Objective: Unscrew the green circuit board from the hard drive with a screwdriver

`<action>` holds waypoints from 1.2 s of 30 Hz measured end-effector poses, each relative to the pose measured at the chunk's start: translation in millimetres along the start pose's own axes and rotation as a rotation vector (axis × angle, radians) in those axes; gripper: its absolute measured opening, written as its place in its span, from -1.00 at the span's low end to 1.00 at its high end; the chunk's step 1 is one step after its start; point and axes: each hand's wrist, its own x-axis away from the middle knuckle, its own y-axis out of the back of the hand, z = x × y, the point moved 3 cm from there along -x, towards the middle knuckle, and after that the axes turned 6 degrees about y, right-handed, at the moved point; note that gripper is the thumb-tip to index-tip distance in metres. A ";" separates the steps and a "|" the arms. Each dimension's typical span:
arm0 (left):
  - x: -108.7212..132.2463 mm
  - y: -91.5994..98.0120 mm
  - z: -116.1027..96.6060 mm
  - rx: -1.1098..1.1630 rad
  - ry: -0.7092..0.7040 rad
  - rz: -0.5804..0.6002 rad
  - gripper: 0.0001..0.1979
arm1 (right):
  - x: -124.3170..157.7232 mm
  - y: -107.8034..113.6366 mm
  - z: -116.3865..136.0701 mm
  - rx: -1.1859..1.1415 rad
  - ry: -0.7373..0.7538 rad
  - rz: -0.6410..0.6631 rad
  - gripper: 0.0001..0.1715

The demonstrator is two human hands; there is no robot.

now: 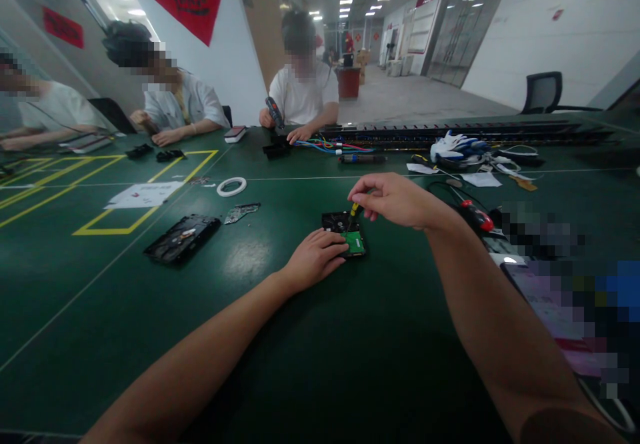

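Observation:
A hard drive (355, 244) lies on the green table in front of me, its green circuit board facing up and its far part black. My left hand (315, 257) holds the drive at its left side, with fingers reaching over the near part of the board. Above it, my right hand (385, 197) pinches the yellow-and-black handle of a small screwdriver (355, 209). The screwdriver points down at the drive, its shaft slanting slightly. Where exactly its tip meets the drive is too small to tell.
Left of the drive lie a loose circuit board (243, 213), a black casing (184, 237) and a white ring (231, 187). A red-handled tool (477, 215) and gloves (457, 147) lie to the right. Across the table a person (303, 94) holds a power screwdriver (275, 112); others sit at left.

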 end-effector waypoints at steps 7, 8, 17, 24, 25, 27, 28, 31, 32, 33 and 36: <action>0.2 -1.1 0.6 -0.004 0.000 0.009 -0.67 | -2.0 -5.5 -5.5 0.033 0.013 -0.029 -0.80; 0.1 -1.0 0.7 -0.004 0.000 0.011 -0.67 | -2.0 -6.3 -5.4 0.039 0.022 -0.031 -0.80; 0.0 0.7 -0.2 0.003 -0.003 0.007 -0.67 | -1.8 -6.3 -3.2 0.152 0.033 -0.058 -0.77; -0.9 1.2 -0.3 -0.014 -0.019 0.005 -0.67 | 0.8 -4.7 -0.6 0.207 0.026 -0.064 -0.73; -0.9 0.9 -0.1 -0.017 -0.021 0.001 -0.66 | 1.2 -4.7 0.3 0.215 0.027 -0.064 -0.72; -0.7 0.5 0.1 -0.018 -0.023 -0.006 -0.66 | 1.6 -4.9 2.0 0.227 0.033 -0.065 -0.72; -0.5 0.3 -0.1 -0.016 -0.024 -0.010 -0.66 | 1.6 -5.1 2.5 0.229 0.038 -0.065 -0.72; 0.0 0.0 -0.6 -0.008 -0.021 -0.012 -0.66 | 1.4 -5.8 2.6 0.225 0.053 -0.061 -0.72; 0.1 -0.1 -0.7 -0.005 -0.019 -0.013 -0.67 | 1.3 -6.1 2.4 0.226 0.058 -0.059 -0.71; 0.2 -0.1 -0.7 -0.003 -0.018 -0.013 -0.67 | 1.3 -6.2 2.1 0.229 0.064 -0.060 -0.72; 0.2 0.1 -0.7 -0.003 -0.022 -0.016 -0.67 | 1.6 -6.5 2.0 0.239 0.083 -0.065 -0.73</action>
